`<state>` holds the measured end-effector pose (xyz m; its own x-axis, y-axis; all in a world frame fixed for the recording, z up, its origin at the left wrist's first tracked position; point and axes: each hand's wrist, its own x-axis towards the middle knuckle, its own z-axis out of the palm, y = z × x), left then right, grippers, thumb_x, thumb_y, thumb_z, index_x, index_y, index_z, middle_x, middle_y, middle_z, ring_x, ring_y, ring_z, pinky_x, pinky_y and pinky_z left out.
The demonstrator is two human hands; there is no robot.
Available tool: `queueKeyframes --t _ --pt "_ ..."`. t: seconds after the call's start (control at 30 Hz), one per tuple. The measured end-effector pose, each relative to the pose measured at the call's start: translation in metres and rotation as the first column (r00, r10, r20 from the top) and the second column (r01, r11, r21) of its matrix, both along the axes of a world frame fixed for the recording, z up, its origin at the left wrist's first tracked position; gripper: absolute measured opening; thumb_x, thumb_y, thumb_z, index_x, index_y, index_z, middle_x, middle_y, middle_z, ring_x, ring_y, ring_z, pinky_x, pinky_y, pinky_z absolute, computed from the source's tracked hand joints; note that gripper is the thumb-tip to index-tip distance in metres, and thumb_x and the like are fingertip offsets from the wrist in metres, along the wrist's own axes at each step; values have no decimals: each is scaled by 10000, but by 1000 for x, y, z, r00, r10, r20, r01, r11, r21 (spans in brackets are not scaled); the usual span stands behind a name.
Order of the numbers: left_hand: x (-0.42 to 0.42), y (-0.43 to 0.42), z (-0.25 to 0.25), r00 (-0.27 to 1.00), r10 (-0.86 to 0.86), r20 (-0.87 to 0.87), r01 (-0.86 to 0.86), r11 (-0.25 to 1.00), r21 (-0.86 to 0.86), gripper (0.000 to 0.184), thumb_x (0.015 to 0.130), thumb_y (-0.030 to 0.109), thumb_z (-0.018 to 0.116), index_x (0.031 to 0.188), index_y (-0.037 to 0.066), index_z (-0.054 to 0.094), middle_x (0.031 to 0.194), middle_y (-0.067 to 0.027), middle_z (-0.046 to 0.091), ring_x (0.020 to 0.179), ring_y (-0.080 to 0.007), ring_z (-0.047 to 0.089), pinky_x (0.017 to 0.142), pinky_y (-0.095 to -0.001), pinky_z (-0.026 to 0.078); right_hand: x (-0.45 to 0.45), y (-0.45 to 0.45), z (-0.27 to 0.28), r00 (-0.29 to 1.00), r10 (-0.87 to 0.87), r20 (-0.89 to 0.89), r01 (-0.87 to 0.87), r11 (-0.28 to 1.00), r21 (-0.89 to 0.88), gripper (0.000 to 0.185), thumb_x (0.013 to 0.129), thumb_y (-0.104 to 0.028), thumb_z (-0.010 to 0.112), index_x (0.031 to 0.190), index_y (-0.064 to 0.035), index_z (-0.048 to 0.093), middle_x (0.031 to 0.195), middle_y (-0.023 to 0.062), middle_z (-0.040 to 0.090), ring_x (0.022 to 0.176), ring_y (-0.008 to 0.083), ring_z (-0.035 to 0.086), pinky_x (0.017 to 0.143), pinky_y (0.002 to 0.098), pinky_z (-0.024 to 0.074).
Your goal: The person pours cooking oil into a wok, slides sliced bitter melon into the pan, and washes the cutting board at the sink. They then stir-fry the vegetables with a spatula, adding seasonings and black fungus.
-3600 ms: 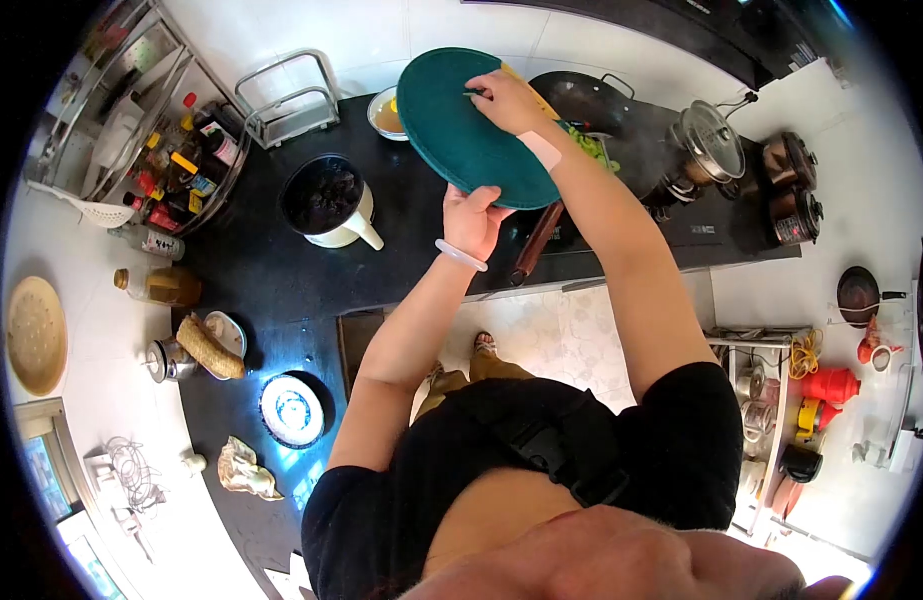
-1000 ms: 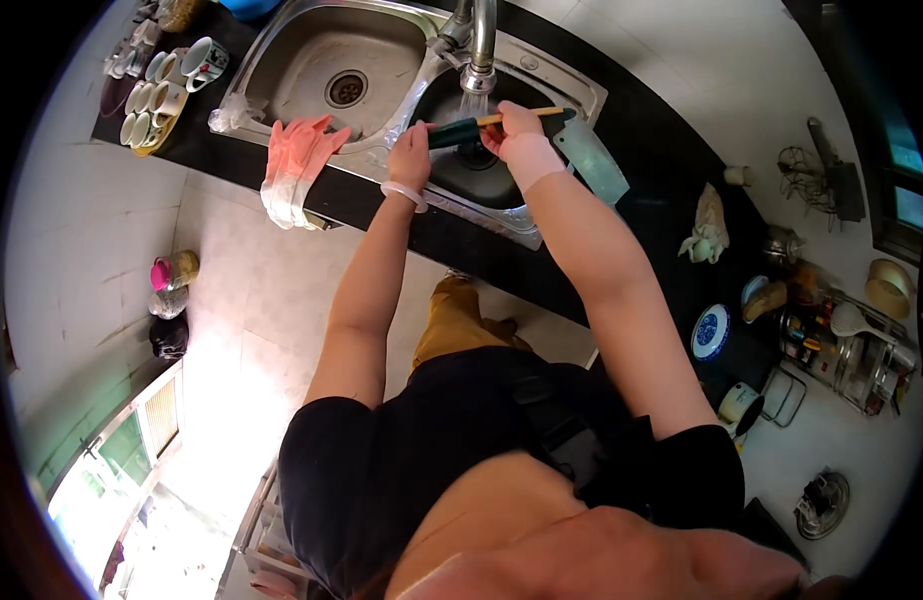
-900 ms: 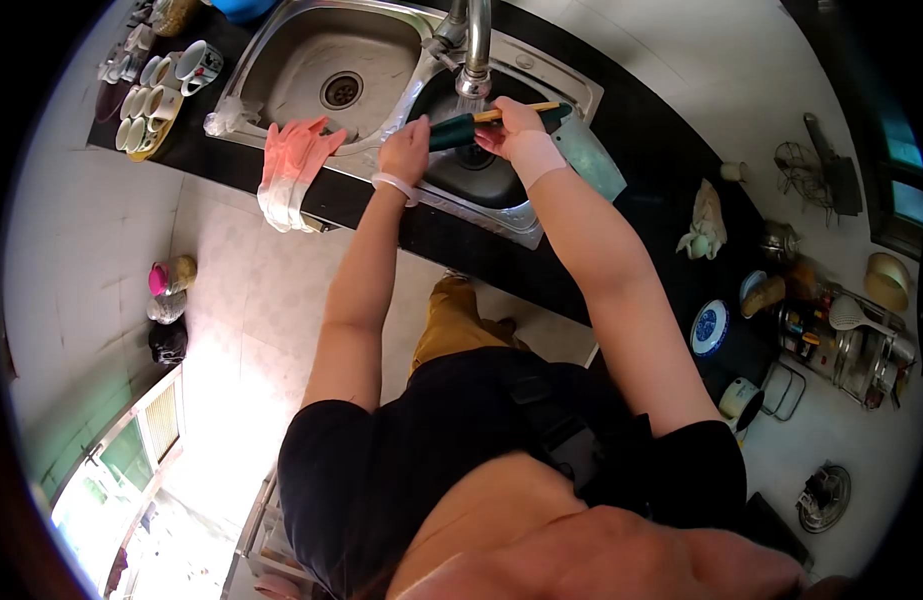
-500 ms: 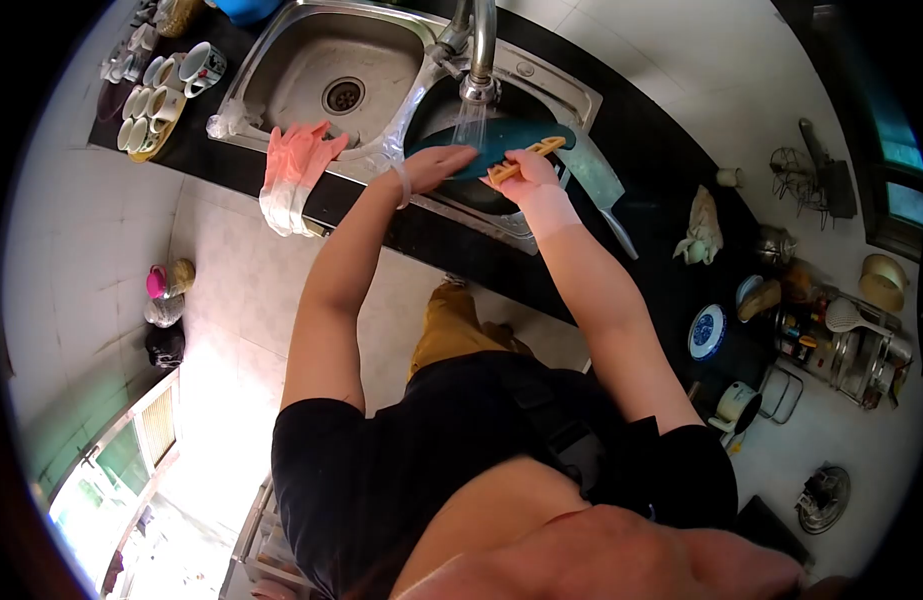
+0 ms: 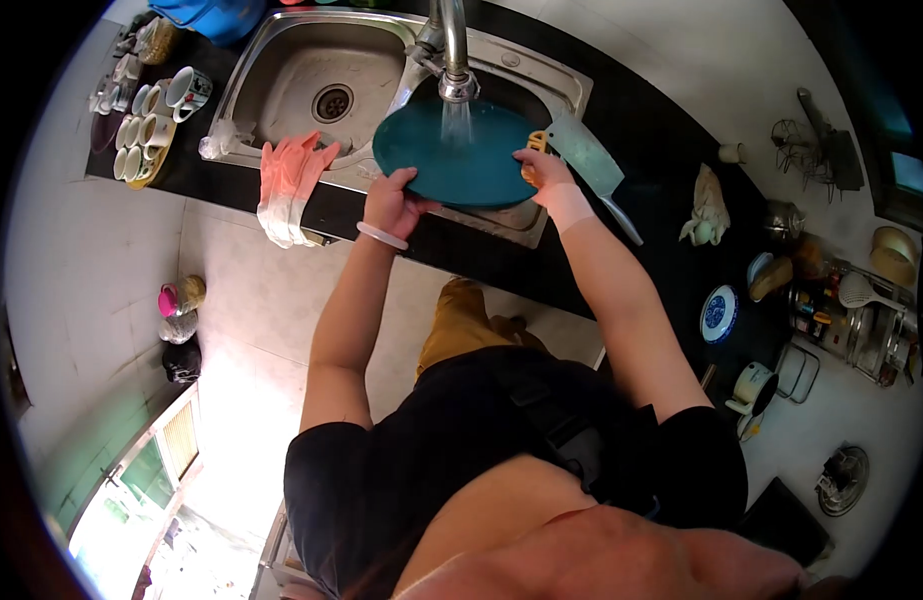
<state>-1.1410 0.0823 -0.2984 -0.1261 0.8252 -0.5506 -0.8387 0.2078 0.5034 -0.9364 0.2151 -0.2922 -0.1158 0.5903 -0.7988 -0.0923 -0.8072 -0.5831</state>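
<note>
A round teal cutting board [image 5: 456,165] with a yellow handle lies face up over the right sink basin [image 5: 511,90]. Water from the faucet [image 5: 457,85] runs onto its surface. At the board's near left edge, my left hand [image 5: 391,207] grips the rim, thumb on top. My right hand [image 5: 548,176] is closed on the yellow handle [image 5: 533,157] at the right side. Just beyond that hand, a cleaver [image 5: 586,157] rests at the sink's right edge, its handle pointing toward me.
Pink rubber gloves [image 5: 291,185] drape over the counter edge at left, beside the left basin [image 5: 321,65]. Several cups [image 5: 189,90] stand farther left, near a blue bucket [image 5: 211,15]. To the right are a cloth [image 5: 705,207], a blue-and-white plate [image 5: 719,314] and a pot [image 5: 752,388].
The board has turned from steeply tilted to face up under the water. My left hand has moved from over its surface down to the near rim; my right hand stays on the handle.
</note>
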Motion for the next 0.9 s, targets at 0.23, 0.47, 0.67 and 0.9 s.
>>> queueKeyframes --t 0.23,0.47,0.67,0.9 --pt "51 -11 28 881 48 -471 -49 999 9 203 839 91 496 999 -33 501 911 -108 591 723 -213 631 542 -301 558 -61 12 -23 963 162 -214 -56 901 430 316 736 -176 601 982 22 586 886 161 616 793 302 608 721 327 484" --pt "53 -23 49 985 91 -144 -87 996 33 233 837 72 486 1049 -26 473 967 -131 577 848 -265 607 686 -393 548 -21 1 2 299 262 918 -952 143 269 491 719 -328 616 1168 -148 531 1105 165 553 1000 363 529 872 403 428" --pt "58 -44 50 929 148 339 -131 989 -73 218 812 16 488 1025 -18 515 1038 -131 572 936 -270 576 794 -388 511 70 -1 23 916 149 372 -362 708 607 666 705 -387 660 1255 -104 415 1173 126 488 1013 249 523 843 387 444" --pt "95 -56 61 890 32 455 -78 993 84 231 829 2 489 1050 -64 512 1086 -163 565 993 -249 557 883 -334 467 73 -33 108 976 47 -213 83 824 561 427 708 -120 678 1046 -35 432 885 67 535 727 148 578 598 274 507"
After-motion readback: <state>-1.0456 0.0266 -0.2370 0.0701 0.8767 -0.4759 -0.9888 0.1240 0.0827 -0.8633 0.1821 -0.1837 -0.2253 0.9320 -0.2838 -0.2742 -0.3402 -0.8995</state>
